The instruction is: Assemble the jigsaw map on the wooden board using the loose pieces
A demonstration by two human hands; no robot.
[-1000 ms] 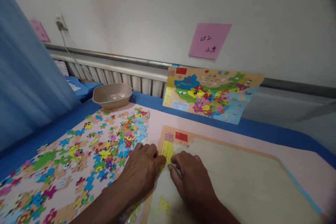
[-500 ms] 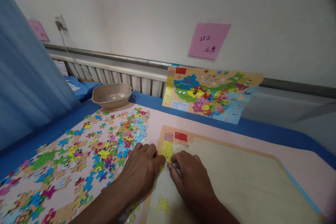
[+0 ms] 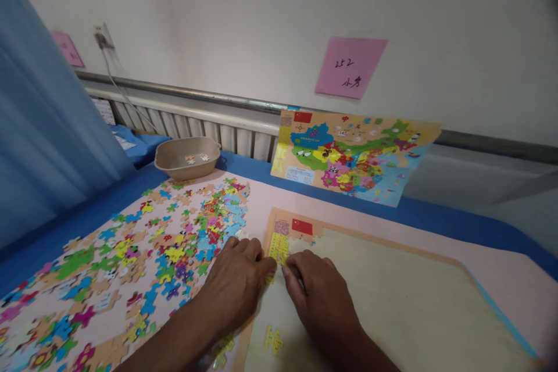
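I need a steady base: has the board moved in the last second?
No: the board lies in the same place relative to the radiator behind, with no visible shift either way.

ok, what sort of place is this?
Likely an indoor workstation, partly curtained off: blue curtain at left, what looks like a radiator along the wall, pink note reading 252.

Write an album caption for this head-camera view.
Left hand and right hand at yellow jigsaw pieces on a framed puzzle board, a colourful map sheet standing behind.
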